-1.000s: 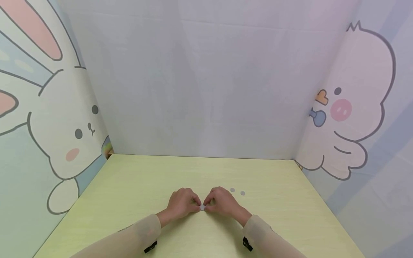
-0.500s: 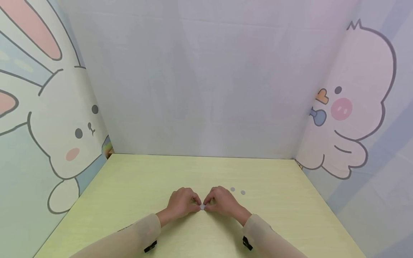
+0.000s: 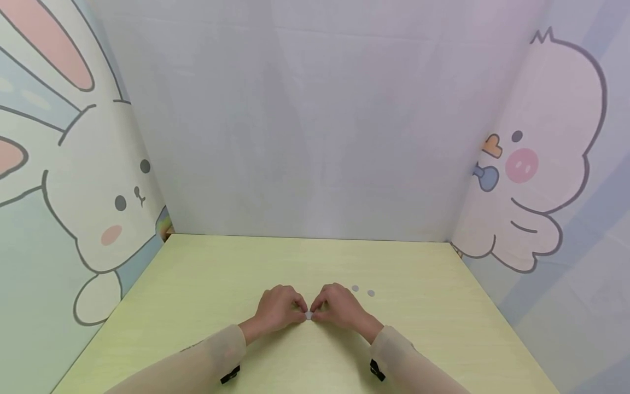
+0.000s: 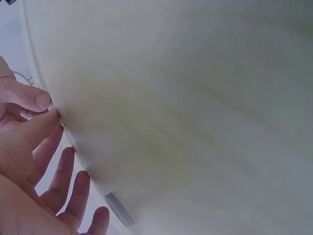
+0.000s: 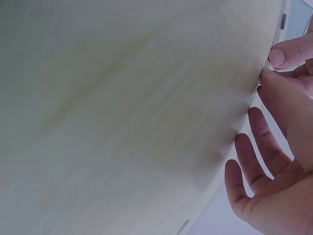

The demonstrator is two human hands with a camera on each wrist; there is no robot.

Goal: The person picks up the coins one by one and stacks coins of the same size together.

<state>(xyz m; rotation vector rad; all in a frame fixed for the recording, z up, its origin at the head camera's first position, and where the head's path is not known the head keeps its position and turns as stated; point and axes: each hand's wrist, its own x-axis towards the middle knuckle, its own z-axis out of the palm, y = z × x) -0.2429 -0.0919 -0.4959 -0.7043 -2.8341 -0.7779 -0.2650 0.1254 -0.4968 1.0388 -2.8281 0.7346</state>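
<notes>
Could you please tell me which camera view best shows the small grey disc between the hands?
The head view: the small grey disc shows its flat face between the left hand and right hand. Both wrist views show at most a thin sliver of it.

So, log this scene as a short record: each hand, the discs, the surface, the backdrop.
Left hand: pinches the middle disc from the left
Right hand: pinches it from the right
Loose discs: first disc and second disc, apart, beyond the right hand
Surface: pale yellow table
Backdrop: rabbit drawing left, chick-like drawing right
Unclear: whether the middle disc touches the table
</notes>
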